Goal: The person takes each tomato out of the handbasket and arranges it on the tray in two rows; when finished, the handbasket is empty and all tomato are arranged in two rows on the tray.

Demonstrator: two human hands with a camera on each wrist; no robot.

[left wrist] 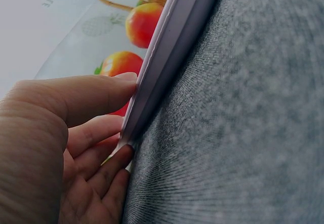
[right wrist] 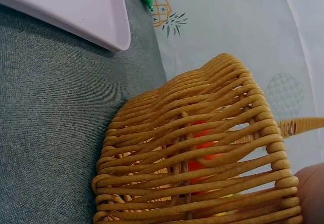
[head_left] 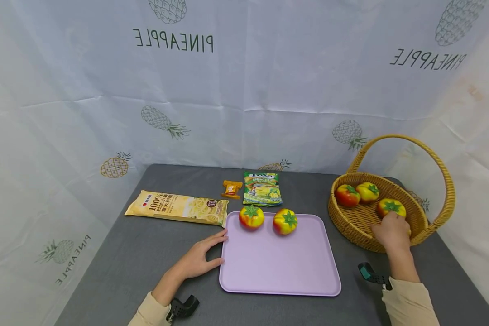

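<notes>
My left hand (head_left: 199, 258) touches the left rim of a lilac tray (head_left: 281, 267) with its fingers extended; in the left wrist view the thumb (left wrist: 109, 89) lies along that rim. Two red-and-yellow fruits with green leafy tops, one fruit (head_left: 251, 217) left of the other fruit (head_left: 285, 222), sit at the tray's far side. My right hand (head_left: 393, 231) reaches down into a wicker basket (head_left: 350, 226). It overlaps a similar fruit (head_left: 391, 206), and a sliver of yellow shows beside it. Its fingertips are hidden; I cannot tell whether they grip a fruit.
Farther left in the basket lie a red fruit (head_left: 347, 195) and a yellow fruit (head_left: 367, 192). The basket's tall handle (head_left: 444, 176) arches above. Behind the tray are a pasta packet (head_left: 179, 207), a small orange packet (head_left: 231, 189) and a green bag (head_left: 262, 189). A pineapple-print curtain (head_left: 228, 90) hangs behind.
</notes>
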